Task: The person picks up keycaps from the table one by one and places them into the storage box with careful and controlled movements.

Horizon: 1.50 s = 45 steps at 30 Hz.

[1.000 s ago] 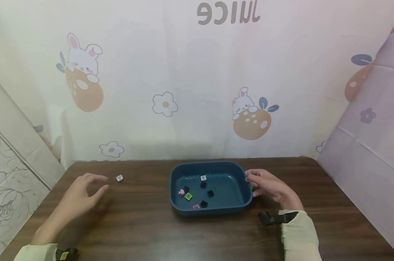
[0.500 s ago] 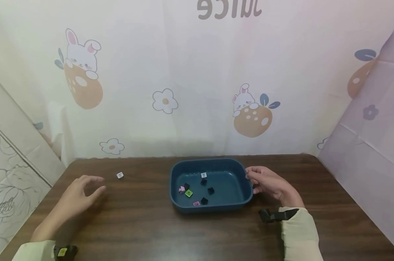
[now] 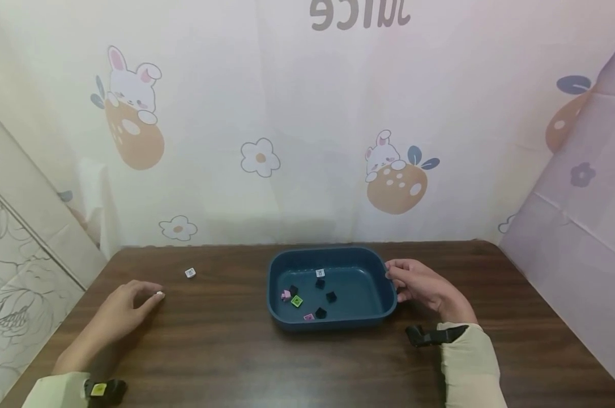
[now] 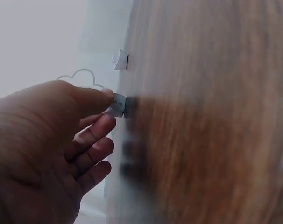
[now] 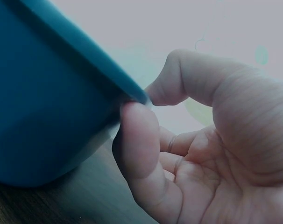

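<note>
Between thumb and forefinger, my left hand [image 3: 124, 309] pinches a small white keycap [image 4: 117, 105] with dark print, close to the tabletop at left. Another white keycap [image 3: 190, 272] lies on the table just beyond that hand. Right of centre sits a dark blue rectangular tub [image 3: 333, 326]. My right hand [image 3: 422, 286] pinches the tub's right rim between thumb and fingers. Inside the tub are a white keycap [image 3: 320, 273], a green keycap [image 3: 297, 301], a pink keycap [image 3: 286, 295], another pink piece [image 3: 308, 317] and several black keycaps [image 3: 331, 296].
The brown wooden table [image 3: 226, 362] ends at a pale printed curtain [image 3: 307, 113] behind it. More printed cloth [image 3: 583, 215] hangs at the right. Black wrist straps [image 3: 435, 336] sit by both sleeves.
My left thumb and fingertips have come together, and a white keycap now shows between them. The right hand keeps its hold on the tub. The head view has shifted slightly.
</note>
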Each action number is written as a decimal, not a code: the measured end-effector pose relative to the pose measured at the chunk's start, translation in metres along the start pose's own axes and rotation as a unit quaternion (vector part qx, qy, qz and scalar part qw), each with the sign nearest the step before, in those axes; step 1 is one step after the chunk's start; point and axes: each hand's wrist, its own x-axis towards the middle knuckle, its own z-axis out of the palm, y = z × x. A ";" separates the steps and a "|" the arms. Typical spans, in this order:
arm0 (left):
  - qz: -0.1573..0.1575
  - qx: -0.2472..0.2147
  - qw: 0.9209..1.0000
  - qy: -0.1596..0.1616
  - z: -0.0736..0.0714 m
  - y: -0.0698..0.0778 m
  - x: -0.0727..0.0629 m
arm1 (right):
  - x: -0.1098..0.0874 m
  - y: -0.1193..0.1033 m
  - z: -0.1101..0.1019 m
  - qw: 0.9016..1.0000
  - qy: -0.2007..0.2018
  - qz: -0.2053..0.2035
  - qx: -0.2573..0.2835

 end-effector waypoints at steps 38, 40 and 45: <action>-0.004 0.013 1.000 -0.013 0.001 -0.002 -0.001 | 0.000 0.000 0.002 1.000 0.002 -0.011 -0.003; -0.006 0.013 1.000 -0.014 0.001 -0.002 -0.001 | 0.000 0.000 0.002 1.000 0.002 -0.011 -0.002; -0.007 0.009 1.000 -0.017 0.001 -0.003 -0.001 | 0.000 0.000 0.002 1.000 0.002 -0.008 0.001</action>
